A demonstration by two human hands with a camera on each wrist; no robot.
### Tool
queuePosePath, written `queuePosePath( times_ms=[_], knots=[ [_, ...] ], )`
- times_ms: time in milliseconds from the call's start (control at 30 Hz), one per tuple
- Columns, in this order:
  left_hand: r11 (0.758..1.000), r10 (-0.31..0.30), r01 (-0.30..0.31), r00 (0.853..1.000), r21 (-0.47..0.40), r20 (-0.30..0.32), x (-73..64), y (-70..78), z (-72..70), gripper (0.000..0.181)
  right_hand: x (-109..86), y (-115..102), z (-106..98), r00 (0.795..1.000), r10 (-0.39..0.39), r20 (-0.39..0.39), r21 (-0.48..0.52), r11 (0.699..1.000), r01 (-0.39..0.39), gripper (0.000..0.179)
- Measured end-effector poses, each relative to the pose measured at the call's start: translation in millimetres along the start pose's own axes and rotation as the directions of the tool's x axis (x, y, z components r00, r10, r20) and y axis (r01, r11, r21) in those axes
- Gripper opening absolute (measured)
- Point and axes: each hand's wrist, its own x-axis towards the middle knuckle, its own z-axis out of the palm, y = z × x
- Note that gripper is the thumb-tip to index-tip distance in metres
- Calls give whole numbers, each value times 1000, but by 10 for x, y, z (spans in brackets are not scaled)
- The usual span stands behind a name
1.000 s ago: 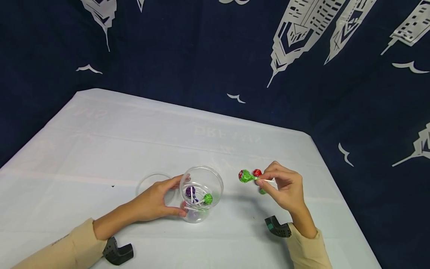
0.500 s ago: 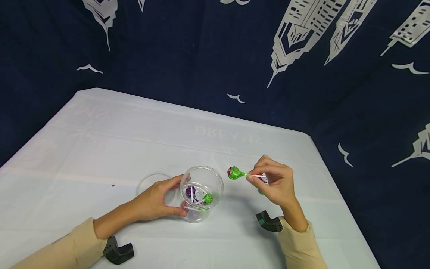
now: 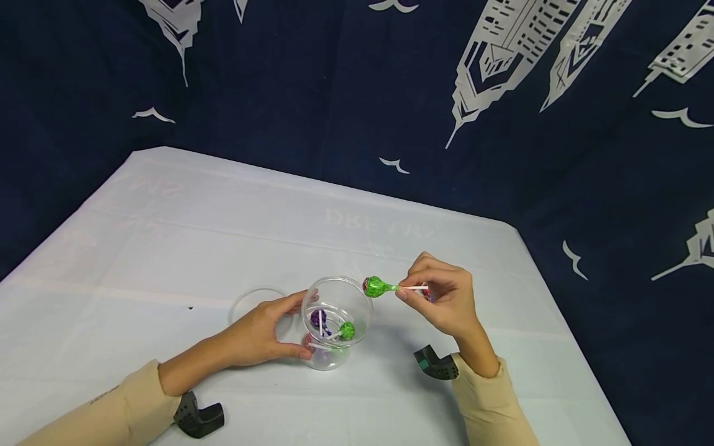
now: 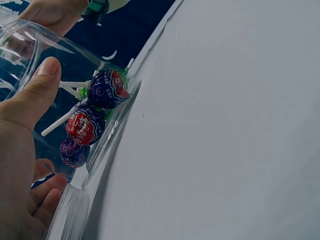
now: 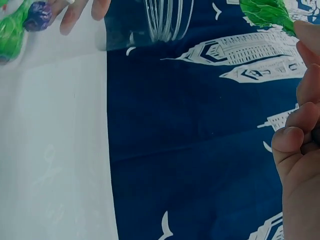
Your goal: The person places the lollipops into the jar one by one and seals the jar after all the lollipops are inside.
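Note:
My left hand (image 3: 253, 334) grips a clear plastic jar (image 3: 361, 313) from its left side, thumb in front and fingers behind. Inside, at the bottom, lie a purple-wrapped lollipop (image 3: 318, 318) and a green-wrapped one (image 3: 347, 331); the left wrist view shows several, among them a blue-and-red lollipop (image 4: 85, 125). The jar's mouth is uncovered. My right hand (image 3: 443, 300) pinches the white stick of another green lollipop (image 3: 378, 287) between thumb and fingertips. That candy head points left and overlaps the jar's right rim in the head view.
A clear round lid (image 3: 233, 305) lies on the white-covered table (image 3: 251, 248), partly behind my left hand. Another wrapped lollipop (image 3: 427, 293) shows beyond my right hand, mostly hidden by it. A dark blue curtain (image 3: 312, 111) with white drawings hangs behind the table.
My right hand has moved left with the green lollipop, bringing it to the jar's rim. It now covers most of the candy lying behind it. My left hand still holds the jar in place.

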Motion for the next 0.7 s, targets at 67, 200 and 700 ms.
queuePosePath(
  times_ms=[67,200,700],
  knots=[
    [1000,-7,7,1000,-3,4,0,-4,2,96,22,11,30,1000,0,5,10,1000,0,15],
    [1000,-15,16,1000,-5,9,0,-4,-1,96,57,36,79,1000,-3,14,18,1000,3,7],
    [1000,0,0,1000,15,10,4,-1,-9,96,77,137,190,999,-1,51,27,1000,0,6]
  ],
)
